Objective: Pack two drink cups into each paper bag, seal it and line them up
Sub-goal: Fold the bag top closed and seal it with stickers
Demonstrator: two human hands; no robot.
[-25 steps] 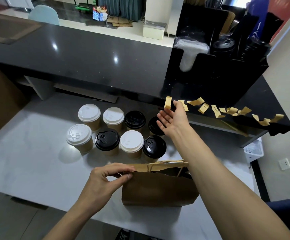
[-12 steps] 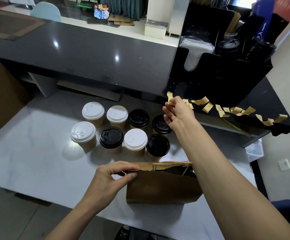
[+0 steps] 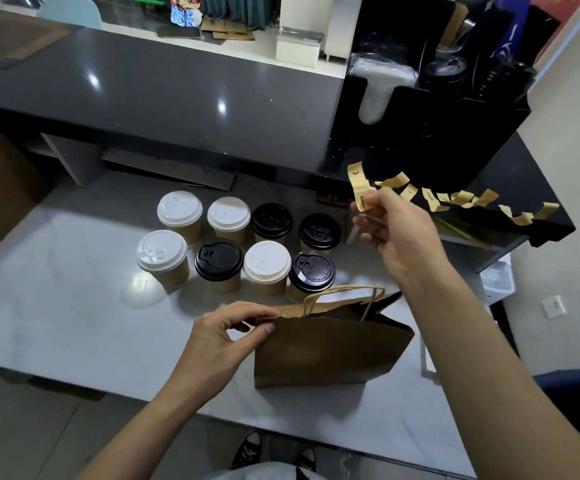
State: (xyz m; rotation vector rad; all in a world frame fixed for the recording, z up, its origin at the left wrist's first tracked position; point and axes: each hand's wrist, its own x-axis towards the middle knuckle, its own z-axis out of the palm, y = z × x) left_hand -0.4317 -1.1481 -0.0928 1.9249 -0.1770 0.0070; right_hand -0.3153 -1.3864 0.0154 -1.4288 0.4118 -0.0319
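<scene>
Sealing looks to be the step in hand, judging by how things lie. Nearest, at the front edge of the white counter [image 3: 56, 327], the left hand [image 3: 226, 336] pinches the top left corner of the brown paper bag [image 3: 326, 351] between thumb and fingers, holding its mouth nearly flat with the twisted handles [image 3: 342, 297] standing up; what is inside the bag cannot be seen. Just behind the bag, toward the middle of the counter, eight lidded cups [image 3: 240, 244] stand in two rows of four, white and black lids mixed, none of them touched. Farther back and to the right, the right hand [image 3: 396, 233] is closed on one tan sticker strip [image 3: 359, 187], held upright between thumb and fingertips just beside the row of spare strips [image 3: 461, 199] hanging along the front edge of the black shelf [image 3: 524, 174]. Next, the strip probably needs to come down over the bag's pinched top, folded across both sides and pressed flat while the left hand keeps the mouth together.
</scene>
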